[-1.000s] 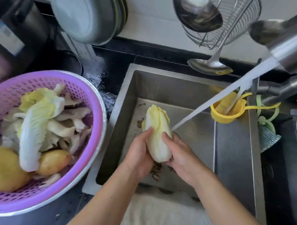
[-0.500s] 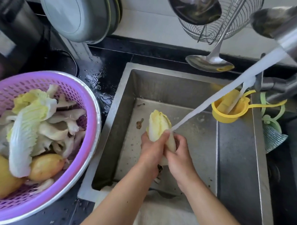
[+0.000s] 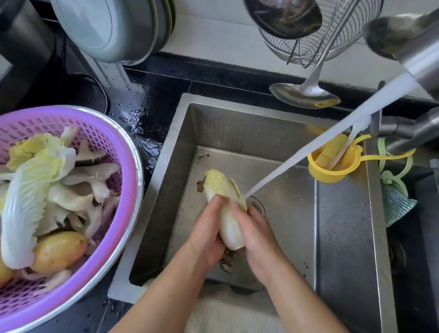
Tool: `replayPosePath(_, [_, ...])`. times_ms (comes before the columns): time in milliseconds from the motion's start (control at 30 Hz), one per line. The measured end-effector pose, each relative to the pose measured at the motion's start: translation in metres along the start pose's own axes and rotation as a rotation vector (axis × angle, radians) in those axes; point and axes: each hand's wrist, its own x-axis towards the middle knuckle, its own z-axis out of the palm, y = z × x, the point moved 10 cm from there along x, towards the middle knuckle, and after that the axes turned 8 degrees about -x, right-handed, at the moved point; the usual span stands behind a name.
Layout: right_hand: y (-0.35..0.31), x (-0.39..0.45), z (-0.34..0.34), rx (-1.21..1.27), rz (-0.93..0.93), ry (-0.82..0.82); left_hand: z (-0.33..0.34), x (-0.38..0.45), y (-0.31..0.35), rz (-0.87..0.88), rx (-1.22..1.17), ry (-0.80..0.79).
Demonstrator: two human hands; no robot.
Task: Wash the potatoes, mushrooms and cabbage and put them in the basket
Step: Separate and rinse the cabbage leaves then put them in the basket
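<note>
Far left: purple perforated plastic basket (image 3: pixel 118 162) nested in a metal bowl on the wet black counter (image 3: pixel 146 92). Inside it: washed cabbage leaves (image 3: pixel 30 201), pale ribbed, draped over grey-white oyster mushrooms (image 3: pixel 86 185), with two smooth yellow potatoes (image 3: pixel 58 251) low at the front. The basket's right rim sits just beside the sink's left edge. Behind it are stacked grey lids or plates (image 3: pixel 106 23) on edge and a dark appliance (image 3: pixel 15 46).

Centre: stainless sink (image 3: pixel 335 247), square-walled, flat floor with scattered brown scraps (image 3: pixel 228 262). The cabbage (image 3: pixel 222 191) is held tilted above the floor, leafy tip up-left, white base toward the person. Left hand (image 3: pixel 208 231) is wrapped round its left side, right hand (image 3: pixel 255 233) clamped on its right side, fingers of both curled over the top. The water stream (image 3: pixel 314 150) runs diagonally from the upper right and lands at the cabbage's right edge, by the drain (image 3: pixel 258 203). Open sink floor lies right of the hands. A pale towel (image 3: pixel 231 325) hangs at the near edge.

Right: metal faucet (image 3: pixel 432 57), a yellow plastic holder (image 3: pixel 331 166) hanging at the sink's right wall, a ladle (image 3: pixel 304 94) and wire basket (image 3: pixel 319 37) hanging above the back rim.
</note>
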Motion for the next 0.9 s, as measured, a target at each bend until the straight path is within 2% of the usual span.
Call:
replayPosePath(267, [-0.004,0.006,-0.032,0.098,0.071,0.318,0.005,-0.011,0.015,0.043,-0.268,-0.086])
replayPosePath(367, [-0.011,0.003,-0.025,0.182,0.058,0.243,0.006,-0.01,0.011,0.021,-0.263,-0.087])
replayPosePath(433, [-0.012,0.002,-0.019,0.153,0.049,0.161,0.006,-0.007,0.007,0.01,-0.189,-0.068])
replayPosePath(467, [-0.012,0.002,-0.022,0.132,0.036,0.171,0.004,-0.004,0.006,0.029,-0.161,-0.051])
replayPosePath(567, [-0.008,-0.001,-0.051,0.171,0.046,0.404,-0.017,0.005,0.014,0.14,-0.202,0.108])
replayPosePath(667, [0.009,-0.002,-0.082,0.456,0.113,0.556,-0.03,0.009,0.022,0.192,-0.335,0.168])
replayPosePath(700, [0.014,-0.002,-0.089,0.499,0.125,0.558,-0.031,0.009,0.022,0.184,-0.377,0.16])
replayPosePath(767, [0.013,0.0,-0.091,0.393,0.126,0.464,-0.026,0.004,0.023,0.158,-0.368,0.136])
replayPosePath(900, [-0.006,0.003,-0.046,0.099,0.112,0.064,-0.001,-0.005,0.016,0.047,-0.188,-0.02])
